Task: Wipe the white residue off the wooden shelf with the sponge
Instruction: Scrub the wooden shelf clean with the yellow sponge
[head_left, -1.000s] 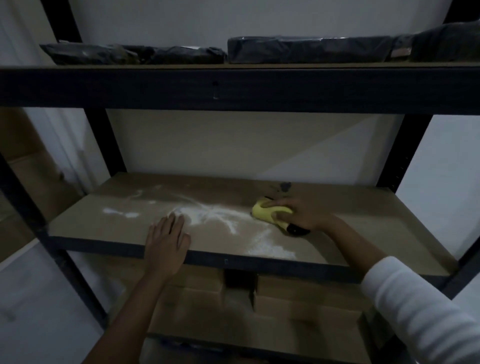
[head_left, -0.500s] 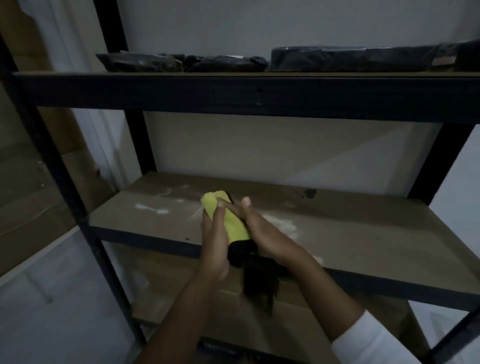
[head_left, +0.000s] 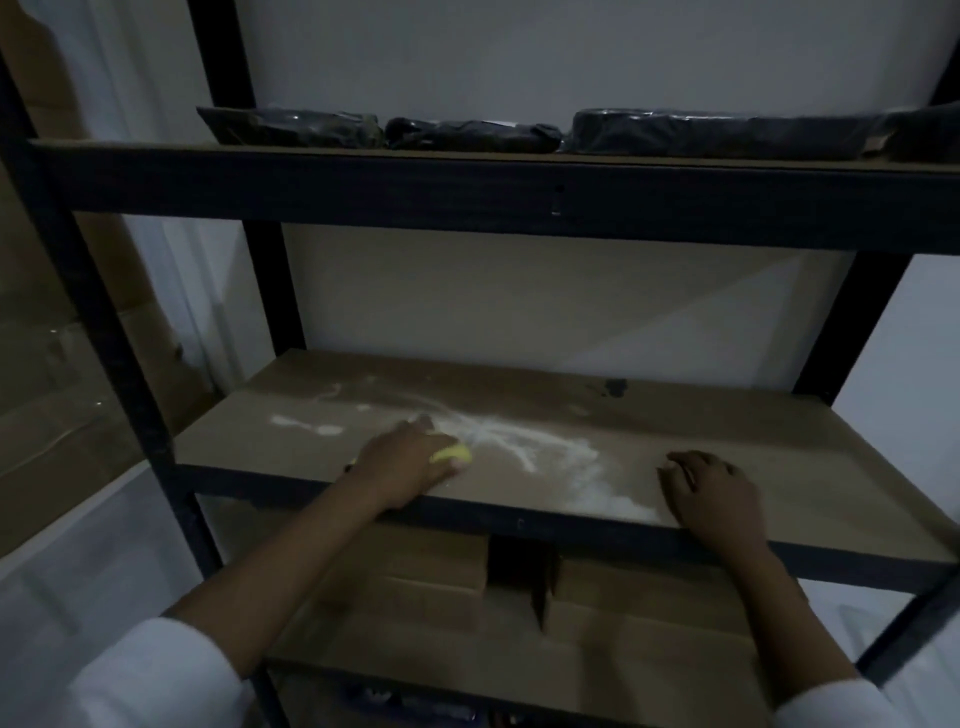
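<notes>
The wooden shelf (head_left: 779, 467) carries streaks of white residue (head_left: 524, 441) across its middle and a smaller patch at the left. My left hand (head_left: 410, 462) lies on the shelf near the front edge, covering a yellow sponge (head_left: 453, 455) whose end peeks out under the fingers at the left end of the streaks. My right hand (head_left: 714, 499) rests on the shelf at the front right, just beyond the residue, with fingers loosely bent and holding nothing.
Black metal uprights (head_left: 104, 322) and a dark crossbeam (head_left: 467, 192) frame the rack. Dark wrapped bundles (head_left: 701, 132) lie on the upper shelf. Cardboard boxes (head_left: 431, 587) sit on the lower shelf. A dark spot (head_left: 616, 387) marks the shelf's back right.
The sponge passed from my right hand to my left, which now presses it on the shelf. My right hand moved to the front right and rests there.
</notes>
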